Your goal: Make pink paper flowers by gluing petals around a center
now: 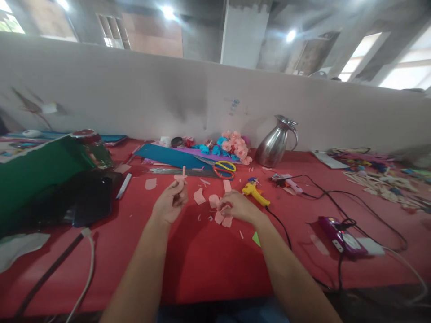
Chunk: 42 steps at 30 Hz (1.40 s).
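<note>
My left hand [170, 201] is closed around a thin pink stick with a small pink paper piece [182, 176] at its top, held upright above the red table [202, 260]. My right hand [236, 206] rests on the table with its fingers curled over several pink paper petals [215, 202]; its fingertips pinch at one of them. More pink scraps [198, 196] lie between the two hands.
A yellow glue gun [255, 192] with a black cord lies right of my right hand. Scissors [223, 168], blue and purple sheets, paper flowers [235, 144] and a steel jug [276, 141] stand farther back. A black bag [81, 197] sits at left, a purple device [340, 231] with cables at right.
</note>
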Available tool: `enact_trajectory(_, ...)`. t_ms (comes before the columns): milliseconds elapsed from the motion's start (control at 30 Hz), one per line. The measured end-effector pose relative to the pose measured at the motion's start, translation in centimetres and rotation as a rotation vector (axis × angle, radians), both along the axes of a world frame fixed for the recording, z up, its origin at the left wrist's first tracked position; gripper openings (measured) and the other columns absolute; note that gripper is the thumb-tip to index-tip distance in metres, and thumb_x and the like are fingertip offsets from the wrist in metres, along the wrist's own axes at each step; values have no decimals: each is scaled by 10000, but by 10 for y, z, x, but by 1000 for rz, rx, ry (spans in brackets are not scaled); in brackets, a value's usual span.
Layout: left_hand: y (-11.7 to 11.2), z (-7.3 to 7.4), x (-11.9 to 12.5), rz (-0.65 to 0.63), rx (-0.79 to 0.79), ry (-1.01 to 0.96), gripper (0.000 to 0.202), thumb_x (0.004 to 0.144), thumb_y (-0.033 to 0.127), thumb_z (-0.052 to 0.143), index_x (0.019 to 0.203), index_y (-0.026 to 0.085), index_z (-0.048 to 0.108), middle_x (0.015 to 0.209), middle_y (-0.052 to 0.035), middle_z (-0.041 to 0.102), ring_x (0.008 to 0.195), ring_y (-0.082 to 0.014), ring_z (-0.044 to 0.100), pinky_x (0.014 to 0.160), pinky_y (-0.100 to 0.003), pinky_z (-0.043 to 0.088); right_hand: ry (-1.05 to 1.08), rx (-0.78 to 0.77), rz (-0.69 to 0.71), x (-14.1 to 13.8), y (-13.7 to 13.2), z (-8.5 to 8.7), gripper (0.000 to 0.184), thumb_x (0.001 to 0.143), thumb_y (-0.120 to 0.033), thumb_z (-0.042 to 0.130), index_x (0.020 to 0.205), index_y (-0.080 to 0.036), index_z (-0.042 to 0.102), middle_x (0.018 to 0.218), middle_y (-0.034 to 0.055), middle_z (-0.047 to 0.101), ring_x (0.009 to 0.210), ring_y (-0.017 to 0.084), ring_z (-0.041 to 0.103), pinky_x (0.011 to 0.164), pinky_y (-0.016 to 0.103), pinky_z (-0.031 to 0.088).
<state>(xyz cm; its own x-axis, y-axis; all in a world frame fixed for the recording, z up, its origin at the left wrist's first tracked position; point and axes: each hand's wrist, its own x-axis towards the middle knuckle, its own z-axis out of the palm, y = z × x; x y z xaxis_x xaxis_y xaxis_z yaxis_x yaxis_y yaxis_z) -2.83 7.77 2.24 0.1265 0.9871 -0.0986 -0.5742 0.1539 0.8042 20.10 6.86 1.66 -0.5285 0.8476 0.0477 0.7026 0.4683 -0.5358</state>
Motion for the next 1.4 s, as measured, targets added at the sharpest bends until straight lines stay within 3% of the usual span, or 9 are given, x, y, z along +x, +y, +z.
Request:
enact_trajectory(233, -3, -7, 19, -88, 56, 104, 157, 712, 245, 680, 717, 140, 564, 545, 50, 468, 376, -6, 261, 381, -146, 213, -33, 7, 108, 0, 3, -7, 217, 651, -15, 577, 653, -192, 702, 704, -7, 685, 740, 144, 563, 791, 263, 331)
enact_trajectory(633, -5, -10, 23, -117, 68, 227, 180, 631, 231, 740, 683, 132, 599, 601, 35, 504, 395, 6, 259, 373, -150, 171, -71, -9, 73, -1, 1, -7, 217, 620, -7, 554, 662, -176, 684, 706, 23, 674, 789, 179, 538, 685, 248, 347)
enact_trajectory(867, 0, -11, 8, 84, -93, 535, 241, 535, 293, 774, 616, 127, 619, 457, 55, 461, 346, -13, 260, 370, -179, 147, 12, 88, -27, -4, 3, -11, 129, 733, -98, 585, 724, -188, 677, 743, 33, 660, 801, 187, 529, 700, 271, 343)
enact_trajectory(1000, 4, -16, 6, 184, -137, 590, 174, 524, 220, 758, 631, 145, 643, 477, 43, 518, 359, -37, 335, 382, -183, 203, 62, 155, -97, -14, 6, -14, 131, 795, -154, 575, 728, -195, 680, 735, 26, 665, 755, 166, 540, 741, 281, 344)
enact_trajectory(1200, 5, -8, -8, 493, -128, 459, 257, 522, 141, 689, 776, 153, 651, 480, 85, 455, 355, -28, 326, 375, -165, 213, -8, 250, -121, -45, 15, -18, 169, 804, -127, 534, 782, -190, 689, 815, 44, 686, 826, 169, 553, 811, 296, 323)
enact_trajectory(1400, 7, -5, -29, 522, -186, 289, 287, 492, 201, 728, 765, 138, 664, 445, 98, 405, 348, -11, 285, 363, -155, 180, -79, 217, -164, -74, 23, -29, 75, 768, -158, 584, 740, -186, 648, 844, 64, 661, 875, 211, 513, 765, 306, 335)
